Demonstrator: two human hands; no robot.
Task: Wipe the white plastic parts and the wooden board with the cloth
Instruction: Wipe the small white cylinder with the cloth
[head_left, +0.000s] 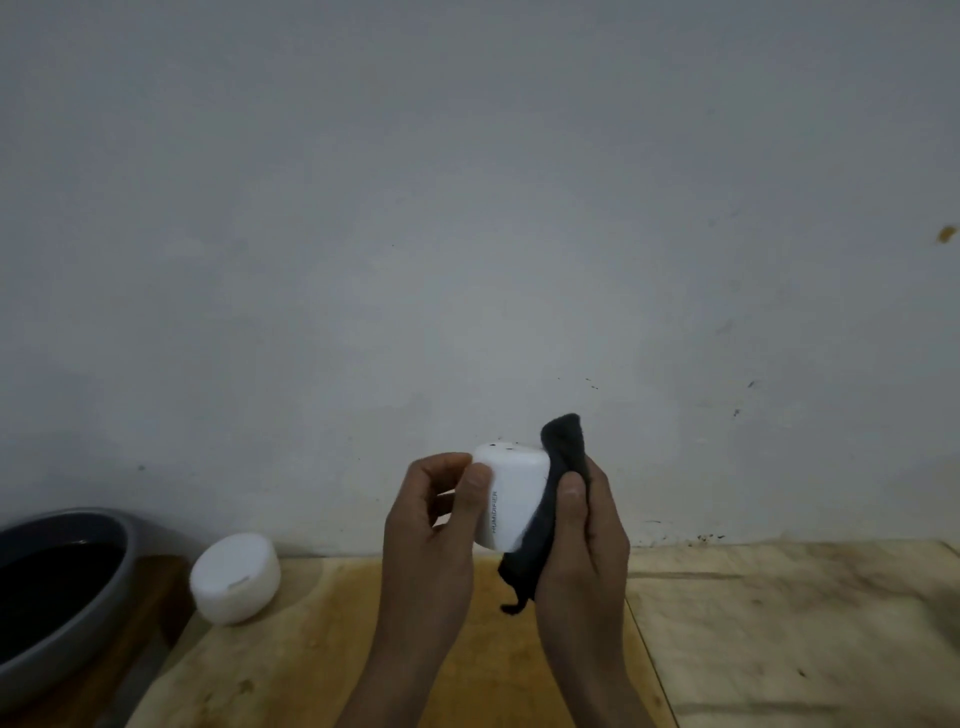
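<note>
Left hand (431, 525) is gripping a white part (511, 493) in the air above the board (779, 623), long axis standing near upright, rounded end up, lettering running vertically. Right hand (587, 535) is pinching the cloth (563, 452) against its right side. A second part (235, 583) is lying at the board's left, beside a bowl (130, 540).

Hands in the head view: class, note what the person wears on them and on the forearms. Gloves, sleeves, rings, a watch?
Nothing worn shows. The left hand and right hand are bare, no gloves or rings visible; the left forearm and right forearm are uncovered to the frame edge, without sleeve or watch.
</note>
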